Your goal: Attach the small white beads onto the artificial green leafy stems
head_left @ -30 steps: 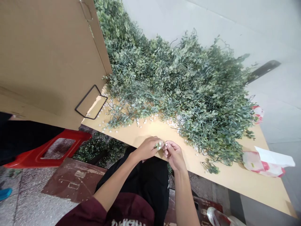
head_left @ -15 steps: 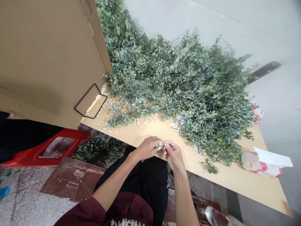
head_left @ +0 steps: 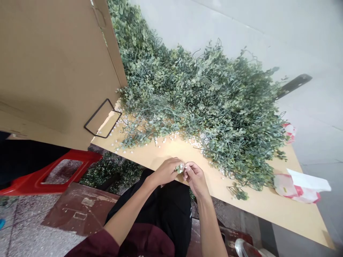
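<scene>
My left hand (head_left: 165, 170) and my right hand (head_left: 195, 177) meet at the near edge of a tan table (head_left: 278, 207). Both pinch a small green sprig with white beads (head_left: 180, 167) between their fingertips. A big heap of artificial green foliage (head_left: 203, 103) fills the table behind my hands. Loose white beads (head_left: 171, 137) lie scattered along the heap's front edge. A single small sprig (head_left: 239, 192) lies apart on the table to my right.
A large cardboard box (head_left: 53, 67) with a black wire handle (head_left: 100, 117) stands on the left. Below it is a red plastic stool (head_left: 50, 171). A red-and-white plastic bag (head_left: 300, 185) lies at the table's right end. More green foliage (head_left: 112, 171) sits under the table.
Both hands stay pinched together on the sprig; they sit slightly lower in the picture as the camera has tilted a little.
</scene>
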The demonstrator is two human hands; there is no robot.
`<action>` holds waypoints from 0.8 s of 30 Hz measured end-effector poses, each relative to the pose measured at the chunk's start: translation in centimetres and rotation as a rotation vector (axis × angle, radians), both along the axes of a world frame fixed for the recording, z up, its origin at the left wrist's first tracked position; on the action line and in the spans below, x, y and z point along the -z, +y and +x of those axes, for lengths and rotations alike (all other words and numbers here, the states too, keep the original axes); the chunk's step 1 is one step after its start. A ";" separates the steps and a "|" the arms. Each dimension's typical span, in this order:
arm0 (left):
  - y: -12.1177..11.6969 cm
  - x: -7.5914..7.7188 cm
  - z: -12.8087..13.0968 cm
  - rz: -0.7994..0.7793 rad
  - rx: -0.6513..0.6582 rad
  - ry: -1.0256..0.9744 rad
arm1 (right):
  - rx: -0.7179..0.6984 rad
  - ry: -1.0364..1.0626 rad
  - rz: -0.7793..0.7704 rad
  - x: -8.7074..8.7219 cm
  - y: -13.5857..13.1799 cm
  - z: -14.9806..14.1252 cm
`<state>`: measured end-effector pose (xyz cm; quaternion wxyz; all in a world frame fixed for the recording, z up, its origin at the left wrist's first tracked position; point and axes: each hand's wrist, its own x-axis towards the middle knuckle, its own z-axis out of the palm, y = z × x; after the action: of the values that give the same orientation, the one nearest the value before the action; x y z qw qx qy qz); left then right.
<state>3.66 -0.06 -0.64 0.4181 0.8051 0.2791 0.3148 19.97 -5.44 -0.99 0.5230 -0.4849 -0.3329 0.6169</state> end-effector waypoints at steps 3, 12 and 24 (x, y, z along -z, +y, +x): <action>0.0 0.1 0.2 -0.007 -0.018 0.001 | 0.078 -0.006 0.054 0.4 -0.1 -0.4; 0.0 0.0 0.1 0.005 -0.006 0.039 | 0.209 -0.250 0.163 1.1 -0.4 -1.2; -0.1 -0.2 -0.3 -0.052 -0.003 -0.024 | 0.179 -0.442 0.251 0.7 -0.8 -1.3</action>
<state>3.34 -0.15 -0.42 0.4419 0.7895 0.2834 0.3178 18.62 -6.28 -1.70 0.5462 -0.5667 -0.4688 0.4009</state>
